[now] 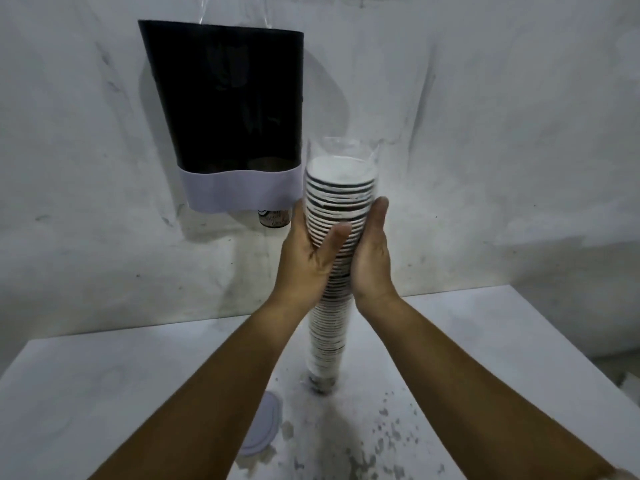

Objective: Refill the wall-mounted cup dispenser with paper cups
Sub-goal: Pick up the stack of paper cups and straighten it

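A tall stack of paper cups point(337, 199) in a clear plastic sleeve stands upright on the white table point(104, 375), its foot near the table's middle. My left hand point(308, 251) and my right hand point(372, 258) clasp the stack's upper part from both sides. The wall-mounted cup dispenser point(228, 109), black with a pale band at the bottom, hangs on the wall up and to the left of the stack. One cup's base point(273, 218) pokes out beneath it, just left of my left hand.
A round white lid point(261, 424) lies flat on the table, partly hidden under my left forearm. Dark specks mark the table near the stack's foot. The stained white wall point(485, 133) rises right behind the table. The table's right edge falls away at the far right.
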